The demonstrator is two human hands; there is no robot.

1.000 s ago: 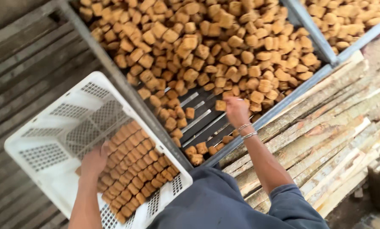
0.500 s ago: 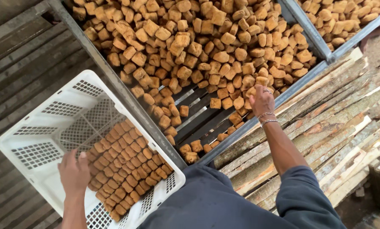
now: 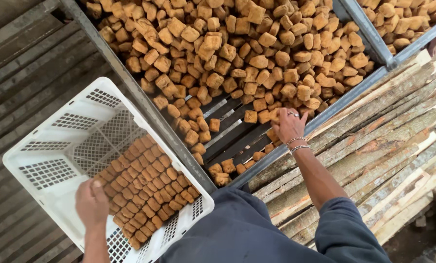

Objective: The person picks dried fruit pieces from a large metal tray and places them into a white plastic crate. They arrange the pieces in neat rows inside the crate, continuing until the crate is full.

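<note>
My right hand [image 3: 288,125] spreads open over the tray's brown blocks [image 3: 257,63] — my left hand [image 3: 91,203] grips the white crate [image 3: 57,146] rim.

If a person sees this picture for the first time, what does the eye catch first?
First, the big heap of brown cubes on a metal-framed slatted tray across the top, where the right hand reaches. Lower left, the left hand rests in a white crate of neatly rowed cubes.
</note>
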